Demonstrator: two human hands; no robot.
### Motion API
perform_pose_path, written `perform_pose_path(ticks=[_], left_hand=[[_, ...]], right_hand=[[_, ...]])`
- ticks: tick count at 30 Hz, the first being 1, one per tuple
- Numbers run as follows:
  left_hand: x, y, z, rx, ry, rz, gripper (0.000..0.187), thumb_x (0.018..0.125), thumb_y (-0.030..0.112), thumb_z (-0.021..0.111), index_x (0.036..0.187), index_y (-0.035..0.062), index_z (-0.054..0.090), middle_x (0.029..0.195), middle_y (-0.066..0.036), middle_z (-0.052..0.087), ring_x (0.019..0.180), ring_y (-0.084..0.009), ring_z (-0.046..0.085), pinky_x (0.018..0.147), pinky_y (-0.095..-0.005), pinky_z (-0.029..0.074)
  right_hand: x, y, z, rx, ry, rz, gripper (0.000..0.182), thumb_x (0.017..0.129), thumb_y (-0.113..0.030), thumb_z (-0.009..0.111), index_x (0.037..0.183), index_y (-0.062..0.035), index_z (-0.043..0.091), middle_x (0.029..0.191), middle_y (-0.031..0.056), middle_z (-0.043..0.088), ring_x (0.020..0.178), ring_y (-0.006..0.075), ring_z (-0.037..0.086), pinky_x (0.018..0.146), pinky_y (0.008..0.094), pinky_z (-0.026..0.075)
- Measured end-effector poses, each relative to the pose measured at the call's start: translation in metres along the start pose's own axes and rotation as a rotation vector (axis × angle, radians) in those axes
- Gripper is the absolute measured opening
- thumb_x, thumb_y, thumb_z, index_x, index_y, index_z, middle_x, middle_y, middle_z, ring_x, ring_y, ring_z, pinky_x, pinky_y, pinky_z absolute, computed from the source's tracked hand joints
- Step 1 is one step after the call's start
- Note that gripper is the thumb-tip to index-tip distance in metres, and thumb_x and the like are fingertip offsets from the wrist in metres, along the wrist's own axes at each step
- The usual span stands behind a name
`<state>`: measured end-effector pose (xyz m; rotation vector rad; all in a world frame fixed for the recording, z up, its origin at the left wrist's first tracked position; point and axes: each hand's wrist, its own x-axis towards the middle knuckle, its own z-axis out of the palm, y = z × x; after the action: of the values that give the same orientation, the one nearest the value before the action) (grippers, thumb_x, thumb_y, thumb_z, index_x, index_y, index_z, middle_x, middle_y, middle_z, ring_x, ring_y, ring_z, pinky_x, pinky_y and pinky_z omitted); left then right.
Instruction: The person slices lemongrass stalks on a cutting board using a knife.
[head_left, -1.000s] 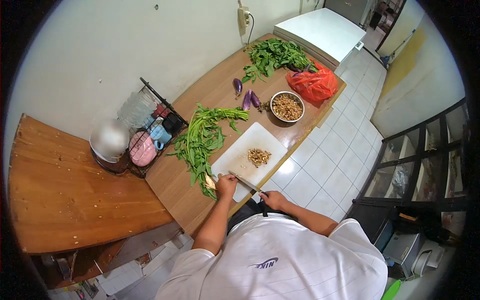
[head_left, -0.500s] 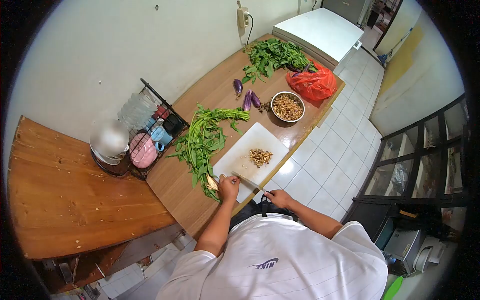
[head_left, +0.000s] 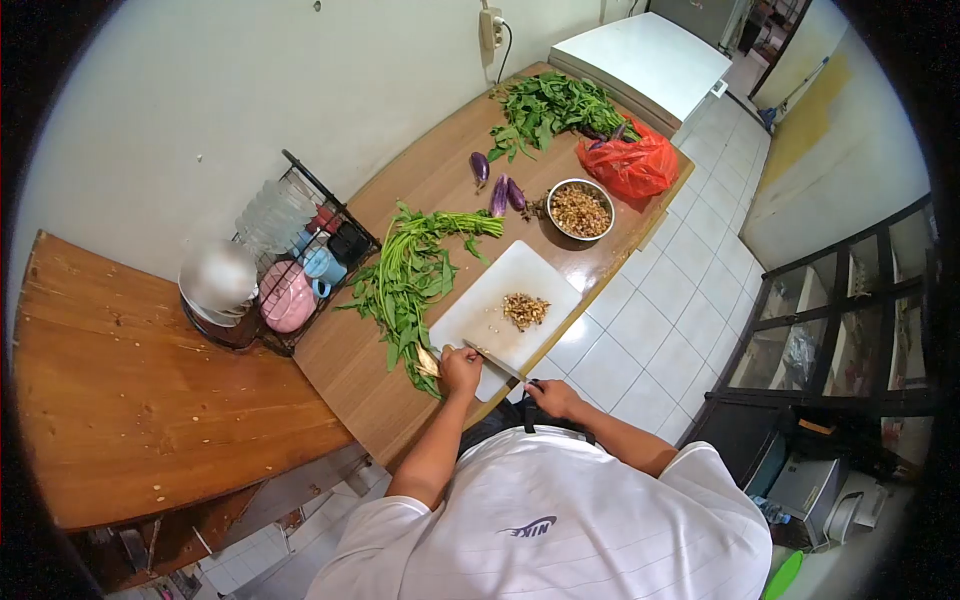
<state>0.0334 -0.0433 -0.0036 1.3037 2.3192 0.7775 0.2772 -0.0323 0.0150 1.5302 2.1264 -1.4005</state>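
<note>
My right hand (head_left: 554,399) grips the handle of a knife (head_left: 502,364), whose blade points left over the near part of the white cutting board (head_left: 553,275). Close to the blade, my left hand (head_left: 461,370) has its fingers pinched together; what they hold, if anything, is too small to make out. A pile of chopped brown-and-cream pieces (head_left: 525,311) lies on the board, with a few bits scattered beside it. Just left of my left hand, a pale yellowish piece (head_left: 427,362) rests against a bunch of leafy greens (head_left: 405,290).
A metal bowl (head_left: 553,226) of similar brown pieces stands beyond the board. Purple eggplants (head_left: 499,196), more greens (head_left: 545,110) and a red plastic bag (head_left: 640,168) lie farther back. On the left is a dish rack (head_left: 345,215) with cups. A white chest (head_left: 640,55) adjoins the table's far end.
The view has shifted slightly. Both hands, the knife and the chopped pile keep nearly the same places on and around the board.
</note>
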Motion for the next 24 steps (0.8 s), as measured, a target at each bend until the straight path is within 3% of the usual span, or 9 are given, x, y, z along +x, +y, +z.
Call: perform_pose_path(ticks=[2, 7, 9, 12, 16, 24], left_hand=[[0.003, -0.018, 0.015, -0.018, -0.002, -0.002, 0.012, 0.073, 0.017, 0.080, 0.082, 0.0115, 0.080, 0.087, -0.013, 0.067, 0.087, -0.0323, 0.066, 0.079, -0.0435, 0.053], [-0.006, 0.007, -0.005, -0.103, -0.038, -0.049, 0.010, 0.073, 0.017, 0.080, 0.082, 0.0132, 0.080, 0.084, -0.010, 0.068, 0.090, -0.0307, 0.065, 0.081, -0.0431, 0.053], [-0.005, 0.009, -0.008, -0.046, 0.016, 0.037, 0.015, 0.074, 0.020, 0.081, 0.086, 0.0114, 0.080, 0.082, -0.012, 0.070, 0.083, -0.0293, 0.067, 0.075, -0.0410, 0.055], [-0.002, 0.008, -0.007, 0.015, -0.031, -0.017, 0.012, 0.074, 0.016, 0.081, 0.085, 0.0112, 0.080, 0.080, -0.010, 0.071, 0.084, -0.0279, 0.067, 0.077, -0.0408, 0.055], [0.000, -0.005, 0.000, -0.015, -0.049, -0.043, 0.013, 0.072, 0.017, 0.081, 0.083, 0.0105, 0.080, 0.081, -0.008, 0.073, 0.087, -0.0304, 0.066, 0.080, -0.0418, 0.053], [0.009, -0.016, 0.010, -0.083, -0.073, -0.083, 0.010, 0.071, 0.020, 0.079, 0.079, 0.0130, 0.081, 0.073, -0.011, 0.073, 0.072, -0.0318, 0.067, 0.079, -0.0421, 0.053]], right_hand=[[-0.011, 0.004, -0.007, -0.024, -0.009, 0.045, 0.062, 0.101, -0.060, 0.041, 0.108, -0.0071, 0.073, 0.099, 0.0232, 0.072, 0.099, 0.0413, 0.068, 0.089, 0.0477, 0.052], [-0.002, 0.016, -0.010, 0.051, 0.042, 0.091, 0.063, 0.100, -0.060, 0.042, 0.109, -0.0059, 0.074, 0.103, 0.0236, 0.072, 0.102, 0.0421, 0.067, 0.092, 0.0485, 0.052], [0.003, 0.017, -0.009, 0.053, 0.043, 0.066, 0.064, 0.100, -0.061, 0.044, 0.115, -0.0059, 0.073, 0.102, 0.0233, 0.072, 0.102, 0.0418, 0.067, 0.092, 0.0462, 0.052], [-0.009, 0.007, -0.013, 0.044, -0.058, 0.093, 0.065, 0.099, -0.062, 0.041, 0.110, -0.0065, 0.074, 0.109, 0.0232, 0.072, 0.108, 0.0424, 0.066, 0.095, 0.0487, 0.051], [-0.015, 0.012, 0.000, 0.064, -0.021, 0.051, 0.066, 0.099, -0.062, 0.041, 0.110, -0.0066, 0.074, 0.111, 0.0232, 0.071, 0.109, 0.0426, 0.065, 0.096, 0.0489, 0.050], [-0.003, -0.001, 0.000, 0.010, 0.004, 0.062, 0.062, 0.100, -0.060, 0.043, 0.109, -0.0070, 0.073, 0.106, 0.0233, 0.072, 0.104, 0.0420, 0.066, 0.094, 0.0476, 0.051]])
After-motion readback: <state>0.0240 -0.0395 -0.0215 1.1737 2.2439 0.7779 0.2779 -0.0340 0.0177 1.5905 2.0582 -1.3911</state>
